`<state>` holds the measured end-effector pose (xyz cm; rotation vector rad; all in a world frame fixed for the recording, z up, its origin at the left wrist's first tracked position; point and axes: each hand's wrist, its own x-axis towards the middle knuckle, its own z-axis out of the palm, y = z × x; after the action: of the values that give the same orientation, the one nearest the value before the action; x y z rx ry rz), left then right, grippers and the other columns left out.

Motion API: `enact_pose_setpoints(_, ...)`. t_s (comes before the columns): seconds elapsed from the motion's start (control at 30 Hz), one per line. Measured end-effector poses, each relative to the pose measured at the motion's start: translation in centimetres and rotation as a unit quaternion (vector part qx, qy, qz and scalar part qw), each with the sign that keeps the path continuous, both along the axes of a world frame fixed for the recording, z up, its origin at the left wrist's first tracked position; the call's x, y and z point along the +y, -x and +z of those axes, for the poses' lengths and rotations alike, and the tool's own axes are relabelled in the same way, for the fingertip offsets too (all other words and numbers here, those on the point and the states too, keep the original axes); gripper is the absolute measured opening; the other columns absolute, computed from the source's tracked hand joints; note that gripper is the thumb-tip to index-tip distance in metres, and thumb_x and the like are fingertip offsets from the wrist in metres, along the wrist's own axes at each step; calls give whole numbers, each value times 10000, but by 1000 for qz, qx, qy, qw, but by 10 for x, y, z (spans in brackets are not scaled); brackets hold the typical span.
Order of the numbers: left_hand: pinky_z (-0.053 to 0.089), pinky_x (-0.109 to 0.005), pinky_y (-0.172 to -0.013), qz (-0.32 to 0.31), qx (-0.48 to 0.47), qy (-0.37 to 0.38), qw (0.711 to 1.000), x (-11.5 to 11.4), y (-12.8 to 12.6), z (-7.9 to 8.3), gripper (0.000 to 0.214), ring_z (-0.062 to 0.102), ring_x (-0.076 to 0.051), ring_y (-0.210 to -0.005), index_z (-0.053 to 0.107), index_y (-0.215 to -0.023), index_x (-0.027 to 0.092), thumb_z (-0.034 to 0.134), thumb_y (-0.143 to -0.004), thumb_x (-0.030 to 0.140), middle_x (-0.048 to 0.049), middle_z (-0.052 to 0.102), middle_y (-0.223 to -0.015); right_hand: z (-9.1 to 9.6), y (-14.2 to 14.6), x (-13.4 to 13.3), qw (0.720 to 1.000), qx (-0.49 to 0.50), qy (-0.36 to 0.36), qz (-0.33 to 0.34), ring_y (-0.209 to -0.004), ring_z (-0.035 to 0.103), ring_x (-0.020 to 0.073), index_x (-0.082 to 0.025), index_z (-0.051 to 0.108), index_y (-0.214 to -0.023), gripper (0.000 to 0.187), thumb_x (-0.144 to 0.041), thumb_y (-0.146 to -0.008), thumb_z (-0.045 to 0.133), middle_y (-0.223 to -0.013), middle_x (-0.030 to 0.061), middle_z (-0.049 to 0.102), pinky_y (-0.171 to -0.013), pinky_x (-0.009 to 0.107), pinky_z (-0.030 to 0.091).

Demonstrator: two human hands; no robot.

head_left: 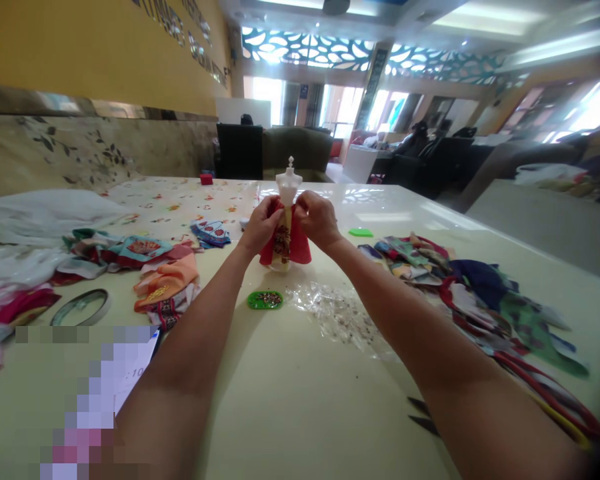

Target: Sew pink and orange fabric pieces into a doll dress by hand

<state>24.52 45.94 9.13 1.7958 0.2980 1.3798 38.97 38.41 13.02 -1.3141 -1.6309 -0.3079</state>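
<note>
A small white mannequin bust [289, 182] stands upright on the cream table [290, 393], well in front of me. A red miniature garment with a patterned front strip [286, 241] hangs on it. My left hand [261, 224] pinches the garment's left shoulder, fingers closed. On the other side my right hand [319, 217] grips the right shoulder the same way. Both arms reach forward across the table. A green tray of small beads [265, 300] lies just in front of the bust.
Piles of colourful fabric pieces lie at the left [130, 257] and the right [480, 293]. A crumpled clear plastic bag [337, 313], a round ring [80, 308], a small green piece [361, 233] and a white bag [45, 213] also rest on the table. People sit far behind.
</note>
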Motion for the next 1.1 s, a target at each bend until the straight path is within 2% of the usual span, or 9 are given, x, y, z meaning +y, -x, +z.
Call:
enact_pose_setpoints(0.2,491,-323,-880,1,3,3,1000,-2,0,1,197,579,-167,-914,617,-1066,234,611,-870,221,-20,609,-933,-5,-1,5,999,30,-17,4,-703,468,182,-230,471,-713,120,-156,-797,516,-739,32,545,-708,368,398)
enact_pose_setpoints(0.47,489,-323,-895,-8,-4,16,1000,-1,0,-1,230,583,-163,-923,614,-1097,241,601,-873,191,-18,612,-949,-5,-4,10,996,62,-12,65,-714,541,160,-230,533,-762,105,-160,-833,504,-761,2,625,-692,326,443)
enact_pose_setpoints(0.6,491,-316,-880,-5,-12,17,1000,-1,-1,-2,227,583,-156,-895,611,-1090,234,600,-869,183,-14,604,-925,-8,0,10,996,66,-18,52,-716,536,173,-225,532,-721,126,-162,-827,505,-751,20,608,-700,342,437)
enact_pose_setpoints(0.83,488,-311,-860,20,-8,-3,1000,-1,0,-1,216,586,-158,-883,641,-1072,226,607,-864,179,-13,635,-913,-14,17,-2,999,33,-22,23,-793,522,212,-219,532,-731,111,-179,-834,528,-850,72,581,-797,406,428)
enact_pose_setpoints(0.97,488,-320,-878,9,9,4,1000,-4,4,2,150,607,-169,-917,684,-1020,212,608,-892,232,-27,676,-941,-15,14,-2,998,43,-15,39,-810,545,213,-220,561,-786,99,-178,-859,509,-854,73,609,-796,402,451)
enact_pose_setpoints(1.1,481,-301,-917,-15,-6,37,999,-10,6,6,183,626,-176,-985,718,-994,213,624,-908,344,-33,708,-970,-18,7,1,995,70,-7,70,-795,579,189,-222,585,-831,66,-216,-870,532,-839,44,641,-780,374,487)
